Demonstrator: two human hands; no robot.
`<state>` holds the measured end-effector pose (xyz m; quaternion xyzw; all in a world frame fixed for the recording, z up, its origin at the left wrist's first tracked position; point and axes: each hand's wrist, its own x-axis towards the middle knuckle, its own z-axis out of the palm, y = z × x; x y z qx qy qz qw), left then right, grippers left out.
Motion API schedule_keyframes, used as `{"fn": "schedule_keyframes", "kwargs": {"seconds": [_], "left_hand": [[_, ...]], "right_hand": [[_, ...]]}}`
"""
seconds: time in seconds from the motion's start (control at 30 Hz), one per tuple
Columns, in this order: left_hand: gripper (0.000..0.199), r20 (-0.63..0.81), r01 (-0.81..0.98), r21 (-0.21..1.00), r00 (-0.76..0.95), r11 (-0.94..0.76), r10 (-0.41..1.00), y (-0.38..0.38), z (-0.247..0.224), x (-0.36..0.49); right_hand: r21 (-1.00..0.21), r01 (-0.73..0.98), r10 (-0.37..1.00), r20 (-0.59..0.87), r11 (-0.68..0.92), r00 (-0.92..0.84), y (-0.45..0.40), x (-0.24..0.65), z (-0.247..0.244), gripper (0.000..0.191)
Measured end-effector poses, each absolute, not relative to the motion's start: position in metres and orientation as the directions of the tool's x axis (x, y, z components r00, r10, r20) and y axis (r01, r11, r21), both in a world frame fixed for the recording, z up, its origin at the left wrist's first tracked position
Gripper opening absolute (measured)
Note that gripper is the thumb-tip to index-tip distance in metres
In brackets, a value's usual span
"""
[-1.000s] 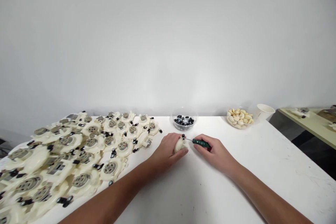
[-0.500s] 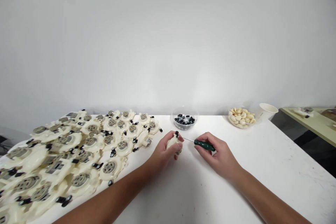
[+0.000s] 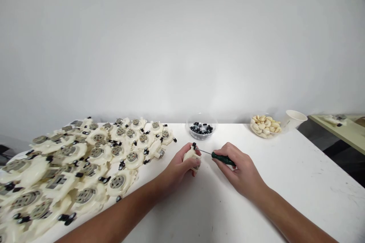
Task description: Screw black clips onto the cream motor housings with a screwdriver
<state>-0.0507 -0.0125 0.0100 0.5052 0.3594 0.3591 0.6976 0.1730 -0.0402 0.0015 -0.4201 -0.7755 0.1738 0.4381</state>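
My left hand (image 3: 180,165) is wrapped round a cream plastic part (image 3: 191,156), which has a small black piece (image 3: 194,145) on top. In my right hand (image 3: 239,167) is a screwdriver with a dark green handle (image 3: 222,158). Its thin metal shaft (image 3: 205,152) points left, and its tip reaches the upper right side of the held part. Whether the tip sits in a screw is too small to tell. Behind both hands stands a clear bowl (image 3: 201,136) of small black and metallic pieces.
Many cream parts with grey discs (image 3: 116,182) cover the left of the white table (image 3: 256,212). At the back right are a clear bowl of cream-coloured pieces (image 3: 266,126) and a tilted white cup (image 3: 295,120). Beyond lies a pale yellowish surface (image 3: 349,134).
The camera view has shifted slightly. My left hand and the cream part have moved a little to the right, and the part is turned slightly. Both hands keep their holds.
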Motion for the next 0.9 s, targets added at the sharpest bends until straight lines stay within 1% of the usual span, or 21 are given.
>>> {"fn": "schedule_keyframes", "kwargs": {"seconds": [0.13,0.23,0.4,0.67,0.77,0.9], "left_hand": [[0.023,-0.175,-0.156,0.946,0.490,0.284,0.854,-0.0125,0.0136,-0.0520],[0.020,-0.167,-0.182,0.937,0.518,0.298,0.839,-0.0115,0.0156,-0.0536],[0.018,-0.165,-0.165,0.941,0.542,0.297,0.824,-0.0100,0.0159,-0.0547],[0.025,-0.161,-0.128,0.950,0.580,0.284,0.799,-0.0097,0.0177,-0.0555],[0.027,-0.168,-0.145,0.943,0.569,0.300,0.805,-0.0084,0.0159,-0.0565],[0.037,-0.155,-0.170,0.936,0.588,0.308,0.794,-0.0047,0.0095,-0.0581]], "right_hand": [[-0.626,0.518,0.805,0.534,0.583,-0.260,-0.0402,0.1731,0.0036,0.013],[-0.629,0.535,0.818,0.514,0.564,-0.258,-0.0405,0.1732,0.0059,0.012],[-0.624,0.542,0.817,0.519,0.562,-0.250,-0.0414,0.1730,0.0070,0.014],[-0.628,0.542,0.817,0.531,0.558,-0.226,-0.0421,0.1734,0.0089,0.014],[-0.630,0.543,0.815,0.543,0.555,-0.204,-0.0415,0.1738,0.0091,0.014],[-0.636,0.543,0.814,0.554,0.548,-0.173,-0.0410,0.1738,0.0089,0.014]]}}
